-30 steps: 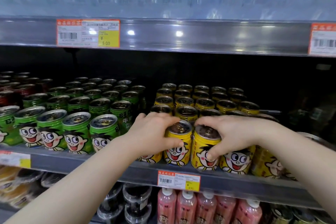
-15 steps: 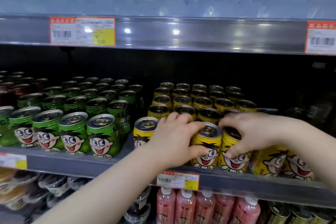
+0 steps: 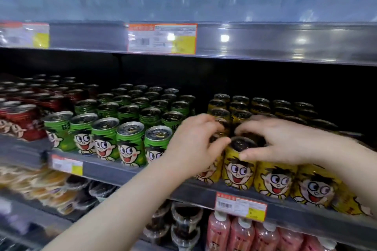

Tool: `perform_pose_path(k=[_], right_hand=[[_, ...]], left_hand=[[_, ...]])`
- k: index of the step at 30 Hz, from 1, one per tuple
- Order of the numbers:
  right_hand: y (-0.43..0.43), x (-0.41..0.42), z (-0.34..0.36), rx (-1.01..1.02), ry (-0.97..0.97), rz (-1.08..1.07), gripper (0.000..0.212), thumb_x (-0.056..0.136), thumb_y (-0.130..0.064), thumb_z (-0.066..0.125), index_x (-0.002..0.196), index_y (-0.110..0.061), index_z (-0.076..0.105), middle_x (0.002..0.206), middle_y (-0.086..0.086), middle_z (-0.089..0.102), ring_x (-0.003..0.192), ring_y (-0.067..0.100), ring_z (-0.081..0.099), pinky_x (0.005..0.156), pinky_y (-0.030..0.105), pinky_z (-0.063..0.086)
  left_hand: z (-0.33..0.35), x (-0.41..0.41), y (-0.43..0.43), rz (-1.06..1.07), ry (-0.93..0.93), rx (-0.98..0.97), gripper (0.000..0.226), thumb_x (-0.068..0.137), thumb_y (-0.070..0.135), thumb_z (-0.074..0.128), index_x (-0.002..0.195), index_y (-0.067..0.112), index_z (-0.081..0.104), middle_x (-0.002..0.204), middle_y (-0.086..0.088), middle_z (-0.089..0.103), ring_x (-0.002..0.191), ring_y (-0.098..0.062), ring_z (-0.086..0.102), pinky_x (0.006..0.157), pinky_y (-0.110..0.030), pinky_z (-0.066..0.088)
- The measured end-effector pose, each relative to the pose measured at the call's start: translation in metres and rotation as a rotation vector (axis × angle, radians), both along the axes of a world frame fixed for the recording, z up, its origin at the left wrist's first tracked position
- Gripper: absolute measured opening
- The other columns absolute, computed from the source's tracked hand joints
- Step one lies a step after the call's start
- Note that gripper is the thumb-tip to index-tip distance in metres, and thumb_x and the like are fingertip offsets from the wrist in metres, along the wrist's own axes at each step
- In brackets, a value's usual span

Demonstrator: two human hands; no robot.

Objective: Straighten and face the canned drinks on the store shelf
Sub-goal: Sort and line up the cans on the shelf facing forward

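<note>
Yellow cartoon-face cans fill the right half of the middle shelf (image 3: 126,171). My left hand (image 3: 191,144) curls round the front-left yellow can (image 3: 209,174) and hides most of it. My right hand (image 3: 285,142) pinches the top rim of the neighbouring front yellow can (image 3: 238,171), thumb on its upper side and fingers over the lid. That can's face points forward. Two more front yellow cans (image 3: 274,181) stand to its right, also facing out, with further yellow rows behind.
Green cans (image 3: 130,146) stand in rows left of my hands, and red cans (image 3: 22,122) are at the far left. A price tag (image 3: 240,206) hangs on the shelf edge. Pink bottles (image 3: 240,234) and cups sit below. The upper shelf rail (image 3: 285,40) runs overhead.
The view has swung left, showing more red cans. Both hands have shifted one can leftward along the front yellow row, and the left hand now covers the leftmost can.
</note>
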State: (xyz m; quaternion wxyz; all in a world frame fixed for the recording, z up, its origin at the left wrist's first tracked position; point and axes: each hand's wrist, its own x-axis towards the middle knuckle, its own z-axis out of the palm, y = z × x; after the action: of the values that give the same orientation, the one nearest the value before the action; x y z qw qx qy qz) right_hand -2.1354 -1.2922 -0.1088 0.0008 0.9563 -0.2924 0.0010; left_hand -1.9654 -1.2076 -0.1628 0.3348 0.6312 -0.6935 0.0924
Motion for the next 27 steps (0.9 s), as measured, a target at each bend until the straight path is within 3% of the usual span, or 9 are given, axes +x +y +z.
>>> perform_pose_path(k=[3,5,8,12,16,19,23,27], right_hand=[[0.009,0.032,-0.002,-0.015,-0.051,0.076,0.051,0.081,-0.058,0.055,0.126,-0.038,0.046,0.127,-0.011,0.048,0.117,0.009,0.048,0.099,0.03,0.042],[0.013,0.06,-0.005,-0.012,-0.068,0.11,0.05,0.082,-0.055,0.056,0.127,-0.035,0.047,0.129,-0.008,0.048,0.119,0.012,0.047,0.1,0.031,0.041],[0.019,0.106,-0.009,0.021,-0.056,0.142,0.062,0.08,-0.057,0.058,0.134,-0.033,0.041,0.138,-0.006,0.044,0.127,0.014,0.043,0.105,0.033,0.038],[0.029,0.158,-0.015,0.087,0.007,0.142,0.084,0.075,-0.056,0.065,0.144,-0.029,0.026,0.149,-0.004,0.032,0.134,0.015,0.035,0.106,0.026,0.033],[0.034,0.182,-0.019,0.142,0.13,0.082,0.091,0.074,-0.054,0.067,0.147,-0.03,0.019,0.152,-0.004,0.027,0.137,0.015,0.03,0.11,0.028,0.031],[0.035,0.185,-0.017,0.142,0.167,0.015,0.09,0.075,-0.057,0.064,0.147,-0.028,0.019,0.152,-0.004,0.028,0.136,0.014,0.031,0.109,0.026,0.032],[0.037,0.188,-0.016,0.189,0.161,-0.057,0.088,0.076,-0.052,0.066,0.147,-0.027,0.02,0.152,-0.005,0.028,0.136,0.013,0.032,0.105,0.023,0.031],[0.039,0.193,-0.01,0.222,0.157,-0.089,0.088,0.074,-0.051,0.069,0.146,-0.028,0.023,0.152,-0.008,0.029,0.135,0.012,0.033,0.103,0.02,0.029]], left_hand=[[0.003,0.052,0.017,0.115,0.052,-0.018,0.064,0.075,0.058,0.034,0.104,0.013,0.069,0.103,-0.003,0.064,0.101,-0.022,0.058,0.091,-0.034,0.046],[0.003,0.093,0.029,0.195,0.068,0.033,0.072,0.068,0.066,0.035,0.108,0.016,0.068,0.104,-0.001,0.061,0.104,-0.02,0.055,0.091,-0.03,0.043],[0.005,0.148,0.049,0.248,0.023,0.172,0.093,0.052,0.08,0.039,0.12,0.019,0.061,0.119,-0.003,0.057,0.117,-0.021,0.05,0.1,-0.033,0.04],[0.008,0.193,0.071,0.273,-0.102,0.392,0.111,0.042,0.081,0.041,0.137,0.023,0.044,0.139,-0.003,0.043,0.131,-0.021,0.038,0.107,-0.029,0.03],[0.007,0.219,0.072,0.281,-0.242,0.481,0.093,0.067,0.061,0.067,0.144,0.031,0.027,0.149,0.001,0.029,0.137,-0.023,0.024,0.113,-0.037,0.023],[0.006,0.229,0.066,0.195,-0.205,0.543,0.085,0.074,0.05,0.068,0.145,0.034,0.024,0.153,0.001,0.023,0.14,-0.022,0.02,0.115,-0.04,0.021],[0.004,0.238,0.061,0.101,-0.18,0.56,0.08,0.076,0.049,0.067,0.144,0.036,0.027,0.153,0.002,0.023,0.137,-0.021,0.032,0.112,-0.039,0.027],[0.009,0.253,0.063,-0.032,0.009,0.483,0.053,0.088,0.045,0.053,0.138,0.031,0.041,0.145,0.003,0.039,0.133,-0.014,0.037,0.111,-0.029,0.028]])
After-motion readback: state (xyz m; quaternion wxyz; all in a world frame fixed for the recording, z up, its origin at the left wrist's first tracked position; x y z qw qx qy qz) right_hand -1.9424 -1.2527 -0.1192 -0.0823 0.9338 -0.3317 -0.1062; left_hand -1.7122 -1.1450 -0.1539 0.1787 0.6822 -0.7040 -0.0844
